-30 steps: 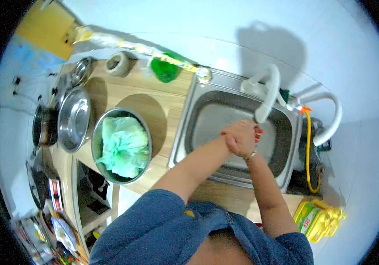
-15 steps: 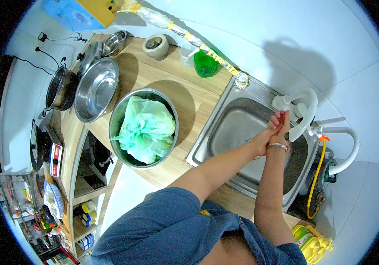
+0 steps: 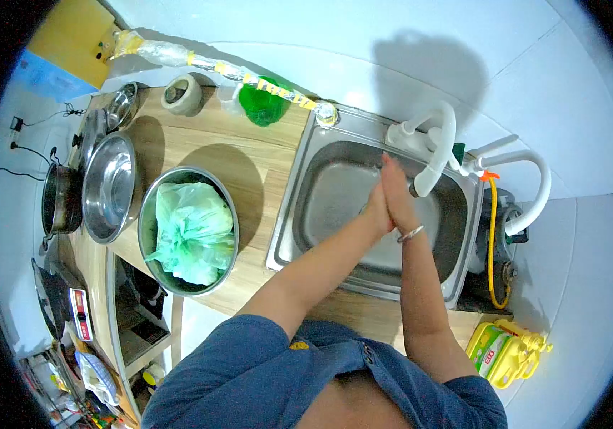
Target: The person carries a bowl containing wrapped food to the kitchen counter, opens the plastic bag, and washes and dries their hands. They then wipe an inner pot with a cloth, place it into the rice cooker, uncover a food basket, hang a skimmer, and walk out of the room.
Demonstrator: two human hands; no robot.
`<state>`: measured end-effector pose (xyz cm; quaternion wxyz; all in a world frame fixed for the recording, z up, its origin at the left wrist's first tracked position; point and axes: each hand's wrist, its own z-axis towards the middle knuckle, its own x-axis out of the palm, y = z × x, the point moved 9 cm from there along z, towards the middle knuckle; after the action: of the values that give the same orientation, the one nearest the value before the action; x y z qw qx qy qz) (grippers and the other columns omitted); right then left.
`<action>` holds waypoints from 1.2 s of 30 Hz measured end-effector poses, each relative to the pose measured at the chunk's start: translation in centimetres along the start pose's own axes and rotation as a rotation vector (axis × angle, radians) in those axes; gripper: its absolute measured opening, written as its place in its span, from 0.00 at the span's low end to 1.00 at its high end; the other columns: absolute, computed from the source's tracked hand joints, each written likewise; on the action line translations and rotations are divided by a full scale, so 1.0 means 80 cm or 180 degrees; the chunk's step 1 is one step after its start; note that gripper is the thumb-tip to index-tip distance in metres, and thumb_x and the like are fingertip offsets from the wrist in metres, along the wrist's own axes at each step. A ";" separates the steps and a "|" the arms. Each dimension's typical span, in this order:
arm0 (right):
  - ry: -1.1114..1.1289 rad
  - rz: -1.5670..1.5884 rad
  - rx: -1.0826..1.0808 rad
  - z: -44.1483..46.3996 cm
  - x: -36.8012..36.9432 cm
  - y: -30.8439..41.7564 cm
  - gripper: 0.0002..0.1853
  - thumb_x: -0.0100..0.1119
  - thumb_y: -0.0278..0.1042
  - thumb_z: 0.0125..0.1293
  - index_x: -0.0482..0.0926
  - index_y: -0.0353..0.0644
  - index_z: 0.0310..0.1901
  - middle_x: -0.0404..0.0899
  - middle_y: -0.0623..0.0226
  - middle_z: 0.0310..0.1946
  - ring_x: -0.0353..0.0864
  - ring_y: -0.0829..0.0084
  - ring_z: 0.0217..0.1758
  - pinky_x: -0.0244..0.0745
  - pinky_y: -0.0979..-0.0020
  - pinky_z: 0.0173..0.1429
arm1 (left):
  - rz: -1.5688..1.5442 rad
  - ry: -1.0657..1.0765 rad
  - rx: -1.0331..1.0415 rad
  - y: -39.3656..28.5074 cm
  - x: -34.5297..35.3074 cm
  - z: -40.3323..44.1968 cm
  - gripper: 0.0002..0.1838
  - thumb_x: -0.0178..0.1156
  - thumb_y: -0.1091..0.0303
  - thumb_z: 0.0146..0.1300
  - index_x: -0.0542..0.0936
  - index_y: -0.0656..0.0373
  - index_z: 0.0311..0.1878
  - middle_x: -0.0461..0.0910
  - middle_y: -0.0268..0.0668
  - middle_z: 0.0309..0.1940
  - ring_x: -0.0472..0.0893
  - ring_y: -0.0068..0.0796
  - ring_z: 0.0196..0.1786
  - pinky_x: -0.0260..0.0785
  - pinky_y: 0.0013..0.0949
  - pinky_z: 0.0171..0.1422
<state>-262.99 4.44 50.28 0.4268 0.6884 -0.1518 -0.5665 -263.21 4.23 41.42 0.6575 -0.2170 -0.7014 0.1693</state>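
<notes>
Over the steel sink (image 3: 311,171), my left hand (image 3: 376,209) and my right hand (image 3: 398,191) are pressed palm to palm, with straight fingers pointing towards the back of the basin. A bracelet (image 3: 410,234) circles my right wrist. Just right of the fingertips hangs the spout of a white faucet (image 3: 444,146). I see no object between the palms, and their inner faces are hidden. To the left on the counter, a metal pot (image 3: 232,266) holds a knotted green plastic bag (image 3: 193,230).
Metal basin (image 3: 110,187), dark pot (image 3: 62,199), stone mortar (image 3: 183,96) and green item (image 3: 263,102) stand on the left counter. A taped pipe (image 3: 213,66) runs along the wall. At the right are a yellow hose (image 3: 493,250), a pump and a yellow jug (image 3: 508,354).
From clasping near the wrist beneath the spout, my hands have moved to lie palm to palm, left of the spout. The camera view swung away and back.
</notes>
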 end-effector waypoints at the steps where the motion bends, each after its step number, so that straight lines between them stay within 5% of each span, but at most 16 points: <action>1: -0.0207 0.0533 0.0119 0.009 -0.005 -0.025 0.25 0.37 0.43 0.62 0.59 0.30 0.53 0.55 0.49 0.56 0.51 0.58 0.61 0.46 0.65 0.62 | -0.1467 -0.0433 -0.0961 0.005 0.030 -0.022 0.25 0.39 0.48 0.59 0.65 0.55 0.53 0.68 0.36 0.47 0.66 0.32 0.50 0.55 0.35 0.56; 4: -0.0654 0.1612 0.0342 0.012 -0.010 -0.060 0.26 0.35 0.47 0.63 0.57 0.35 0.56 0.58 0.58 0.56 0.52 0.67 0.61 0.44 0.71 0.63 | -0.0833 -0.0594 -0.1115 0.001 0.048 -0.035 0.24 0.39 0.48 0.60 0.66 0.53 0.52 0.67 0.34 0.50 0.66 0.33 0.51 0.56 0.36 0.56; 8: -0.0301 0.2300 0.0587 0.002 0.037 -0.053 0.33 0.32 0.54 0.62 0.45 0.36 0.61 0.43 0.62 0.63 0.41 0.69 0.66 0.35 0.73 0.65 | -0.0870 -0.0846 -0.0736 -0.016 0.013 -0.021 0.24 0.38 0.48 0.60 0.66 0.54 0.52 0.67 0.33 0.51 0.66 0.31 0.52 0.54 0.36 0.57; 11: -0.0441 0.1538 0.0767 -0.007 0.049 -0.069 0.29 0.29 0.53 0.63 0.54 0.38 0.58 0.56 0.54 0.57 0.52 0.62 0.62 0.43 0.70 0.63 | -0.0218 -0.1084 -0.0757 -0.019 -0.006 -0.025 0.29 0.40 0.43 0.58 0.63 0.56 0.54 0.65 0.33 0.51 0.64 0.29 0.53 0.56 0.33 0.56; 13: -0.0485 0.1707 0.0625 -0.001 0.025 -0.066 0.30 0.29 0.53 0.63 0.54 0.37 0.58 0.55 0.54 0.58 0.51 0.63 0.62 0.42 0.71 0.63 | -0.0729 -0.0807 -0.1646 0.011 0.016 -0.034 0.22 0.38 0.51 0.61 0.67 0.54 0.52 0.69 0.33 0.48 0.66 0.29 0.50 0.54 0.31 0.57; 16: -0.0525 0.2121 0.0578 -0.004 0.018 -0.053 0.31 0.30 0.53 0.63 0.53 0.33 0.57 0.54 0.55 0.58 0.49 0.64 0.63 0.40 0.72 0.64 | -0.0193 -0.0828 -0.1410 -0.012 0.030 -0.040 0.26 0.41 0.46 0.59 0.66 0.57 0.51 0.69 0.33 0.46 0.67 0.29 0.47 0.60 0.34 0.52; 17: -0.0495 0.2198 0.0647 -0.009 0.024 -0.051 0.31 0.30 0.53 0.63 0.53 0.33 0.57 0.55 0.54 0.57 0.50 0.64 0.62 0.42 0.72 0.63 | -0.0573 -0.0833 -0.1812 -0.012 0.041 -0.054 0.24 0.40 0.49 0.60 0.66 0.57 0.51 0.69 0.33 0.47 0.67 0.29 0.47 0.59 0.33 0.53; 18: -0.0447 0.2234 0.0715 -0.013 0.033 -0.048 0.31 0.31 0.53 0.63 0.54 0.33 0.57 0.56 0.54 0.56 0.52 0.63 0.61 0.43 0.72 0.62 | -0.0574 -0.0816 -0.1813 -0.001 0.028 -0.044 0.24 0.40 0.49 0.60 0.66 0.57 0.51 0.69 0.33 0.47 0.67 0.29 0.47 0.59 0.33 0.53; 20: -0.0394 0.2234 0.0856 -0.022 0.045 -0.046 0.31 0.32 0.53 0.63 0.54 0.32 0.57 0.58 0.52 0.55 0.55 0.62 0.59 0.47 0.71 0.61 | -0.0124 -0.0874 -0.0602 -0.019 -0.013 -0.015 0.20 0.40 0.51 0.60 0.70 0.53 0.48 0.71 0.31 0.43 0.68 0.30 0.46 0.58 0.31 0.53; 23: -0.0405 0.2068 0.1155 -0.029 0.039 -0.053 0.31 0.33 0.52 0.63 0.54 0.31 0.56 0.62 0.51 0.52 0.60 0.61 0.57 0.51 0.70 0.59 | -0.0030 -0.1473 -0.0831 -0.016 -0.015 -0.036 0.19 0.42 0.52 0.59 0.71 0.55 0.42 0.72 0.31 0.39 0.69 0.31 0.42 0.62 0.33 0.47; 26: -0.0317 0.1265 0.1405 -0.032 0.027 -0.088 0.28 0.42 0.51 0.60 0.63 0.31 0.50 0.73 0.54 0.38 0.73 0.63 0.39 0.67 0.69 0.42 | 0.0217 -0.1144 -0.1145 0.012 -0.026 -0.021 0.19 0.38 0.51 0.61 0.70 0.57 0.42 0.71 0.32 0.34 0.70 0.27 0.39 0.62 0.32 0.45; 30: -0.1069 0.1793 0.1218 -0.039 0.008 -0.077 0.19 0.50 0.47 0.57 0.71 0.35 0.37 0.74 0.61 0.23 0.73 0.73 0.20 0.67 0.73 0.21 | 0.0740 -0.1391 -0.1118 -0.006 -0.054 -0.019 0.19 0.40 0.51 0.60 0.71 0.57 0.37 0.72 0.32 0.27 0.71 0.26 0.30 0.64 0.34 0.34; 31: -0.1138 0.2739 0.1469 -0.040 0.018 -0.085 0.16 0.51 0.45 0.57 0.70 0.38 0.32 0.72 0.63 0.20 0.69 0.77 0.17 0.63 0.76 0.16 | -0.0751 0.0008 -0.1847 0.035 -0.041 -0.005 0.18 0.41 0.51 0.59 0.71 0.57 0.36 0.72 0.34 0.26 0.71 0.27 0.28 0.64 0.37 0.33; 33: -0.1189 0.3694 0.1701 -0.036 0.028 -0.091 0.13 0.51 0.42 0.57 0.70 0.40 0.27 0.69 0.65 0.18 0.66 0.81 0.14 0.59 0.80 0.12 | -0.2236 0.1465 -0.2458 0.034 -0.001 -0.020 0.18 0.42 0.51 0.58 0.71 0.57 0.35 0.72 0.35 0.25 0.71 0.29 0.25 0.64 0.39 0.31; 35: -0.0322 0.5475 0.1951 -0.024 0.063 -0.073 0.15 0.50 0.45 0.57 0.64 0.45 0.21 0.63 0.71 0.14 0.60 0.81 0.10 0.52 0.82 0.08 | -0.2996 0.1883 -0.2412 0.006 0.037 -0.036 0.19 0.42 0.50 0.57 0.73 0.57 0.32 0.71 0.34 0.20 0.69 0.28 0.18 0.64 0.34 0.22; 36: -0.0331 0.5476 0.1950 -0.023 0.063 -0.072 0.15 0.50 0.45 0.57 0.64 0.45 0.21 0.63 0.71 0.14 0.60 0.81 0.10 0.52 0.82 0.08 | -0.2998 0.1885 -0.2420 -0.004 0.053 -0.045 0.19 0.42 0.50 0.57 0.73 0.57 0.32 0.71 0.34 0.20 0.69 0.28 0.18 0.64 0.34 0.22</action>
<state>-261.34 5.10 42.56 0.4931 0.3947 -0.7751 -0.0183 -259.79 6.02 45.43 0.7036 -0.1416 -0.5221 -0.4607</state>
